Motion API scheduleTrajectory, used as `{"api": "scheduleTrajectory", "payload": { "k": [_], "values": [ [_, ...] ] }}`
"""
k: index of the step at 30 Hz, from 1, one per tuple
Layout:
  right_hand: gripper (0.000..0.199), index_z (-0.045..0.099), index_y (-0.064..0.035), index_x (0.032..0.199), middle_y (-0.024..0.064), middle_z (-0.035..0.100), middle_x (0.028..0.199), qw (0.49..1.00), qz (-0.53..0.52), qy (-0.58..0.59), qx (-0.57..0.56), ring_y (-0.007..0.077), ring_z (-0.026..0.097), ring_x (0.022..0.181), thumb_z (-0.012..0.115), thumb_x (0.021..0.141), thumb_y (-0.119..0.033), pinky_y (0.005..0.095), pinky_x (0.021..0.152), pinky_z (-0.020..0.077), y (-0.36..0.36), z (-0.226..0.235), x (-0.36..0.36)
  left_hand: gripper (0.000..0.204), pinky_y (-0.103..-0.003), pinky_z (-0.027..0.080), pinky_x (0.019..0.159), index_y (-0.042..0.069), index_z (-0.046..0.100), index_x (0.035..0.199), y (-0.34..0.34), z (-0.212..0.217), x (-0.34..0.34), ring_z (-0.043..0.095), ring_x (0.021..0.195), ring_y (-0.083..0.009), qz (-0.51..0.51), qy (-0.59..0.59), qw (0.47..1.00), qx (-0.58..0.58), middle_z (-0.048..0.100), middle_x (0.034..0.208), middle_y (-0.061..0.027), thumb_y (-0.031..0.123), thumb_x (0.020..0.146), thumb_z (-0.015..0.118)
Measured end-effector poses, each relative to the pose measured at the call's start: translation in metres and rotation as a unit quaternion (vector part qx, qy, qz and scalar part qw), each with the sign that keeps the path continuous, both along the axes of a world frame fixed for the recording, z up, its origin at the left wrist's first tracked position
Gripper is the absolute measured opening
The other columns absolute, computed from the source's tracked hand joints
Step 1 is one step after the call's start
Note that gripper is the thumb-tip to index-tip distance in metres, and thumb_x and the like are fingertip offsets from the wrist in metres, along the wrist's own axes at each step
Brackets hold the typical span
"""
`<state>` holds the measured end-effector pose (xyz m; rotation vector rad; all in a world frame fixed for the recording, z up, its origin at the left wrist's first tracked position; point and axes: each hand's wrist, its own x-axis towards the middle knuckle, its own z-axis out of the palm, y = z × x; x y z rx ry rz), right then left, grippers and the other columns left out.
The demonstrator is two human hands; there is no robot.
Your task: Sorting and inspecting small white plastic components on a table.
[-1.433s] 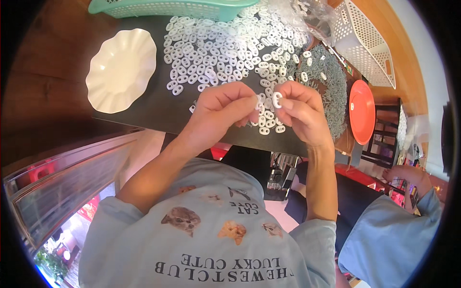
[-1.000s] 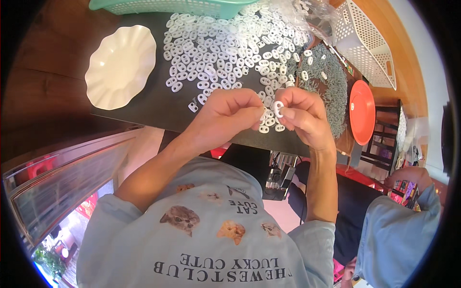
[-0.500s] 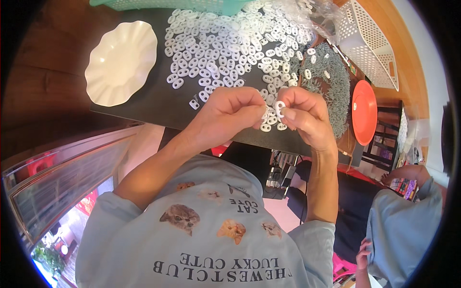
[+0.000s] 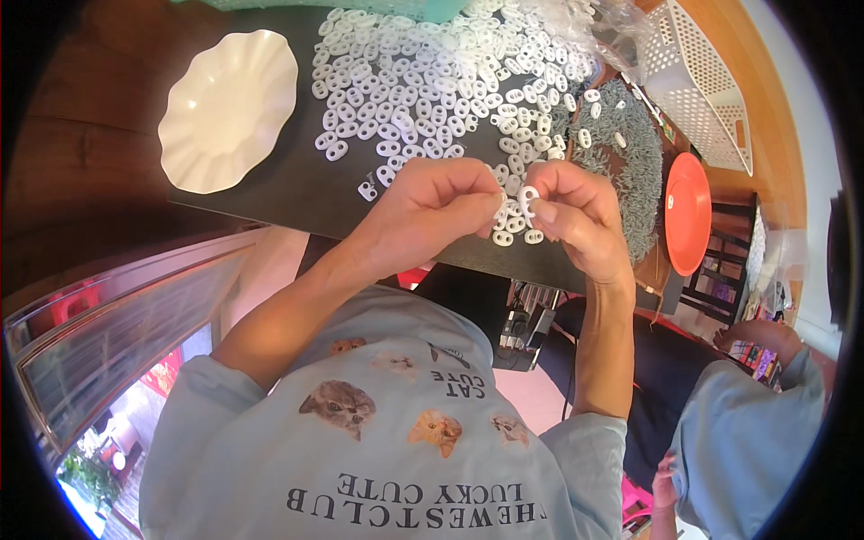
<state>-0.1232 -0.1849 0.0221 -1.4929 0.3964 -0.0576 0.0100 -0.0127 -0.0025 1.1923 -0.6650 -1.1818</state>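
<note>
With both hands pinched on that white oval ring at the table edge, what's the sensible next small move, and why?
Probably press the two hands together: the left hand and right hand both pinch one white oval ring above the table edge, apart from the spread of loose rings.

A white scalloped plate (image 4: pixel 227 108) lies at the bench's (image 4: pixel 297 193) left, an orange dish (image 4: pixel 688 212) and white perforated basket (image 4: pixel 706 85) right.

Both hands, left hand (image 4: pixel 432 211) & right hand (image 4: pixel 576 216), drift lower toward table's near edge vs. earlier; white ring (image 4: pixel 528 196) now pinched upright between fingertips.
</note>
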Motion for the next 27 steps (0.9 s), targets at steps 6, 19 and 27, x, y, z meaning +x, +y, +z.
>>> {"api": "scheduleTrajectory", "payload": {
  "k": [6,19,27],
  "values": [
    [0.018,0.058,0.0012,0.083,0.0003,0.052,0.072,1.0,-0.006,0.003,0.006,0.0059,0.043,0.061,0.063,0.078,-0.015,0.0207,0.052,0.0311,-0.0007,-0.003,0.0012,0.015,-0.02,0.039,0.063,0.002,0.064,0.088,-0.0014,-0.0031,0.0002,0.05,0.07,-0.003,0.001,-0.005,1.0,0.009,0.061,0.076,0.0019,0.013,0.095,0.056],
    [0.018,0.058,0.0007,0.083,-0.0004,0.051,0.072,1.0,-0.002,0.003,0.011,0.0057,0.043,0.06,0.063,0.079,-0.016,0.0209,0.052,0.03,-0.0031,-0.0087,0.0017,0.015,-0.02,0.04,0.063,0.003,0.064,0.09,-0.0047,-0.0066,0.0006,0.051,0.071,-0.0029,-0.008,0.011,1.0,-0.007,0.061,0.076,0.0017,0.014,0.095,0.056],
    [0.021,0.057,0.0017,0.082,0.0025,0.053,0.074,0.999,-0.011,-0.009,0.029,0.0063,0.043,0.058,0.062,0.079,-0.018,0.0211,0.052,0.0302,-0.0038,-0.0066,0.0003,0.014,-0.02,0.04,0.062,0.003,0.064,0.089,-0.0044,-0.0062,-0.0006,0.05,0.069,-0.0031,-0.005,0.016,1.0,-0.01,0.061,0.076,0.0016,0.014,0.095,0.057]
  ]
}}
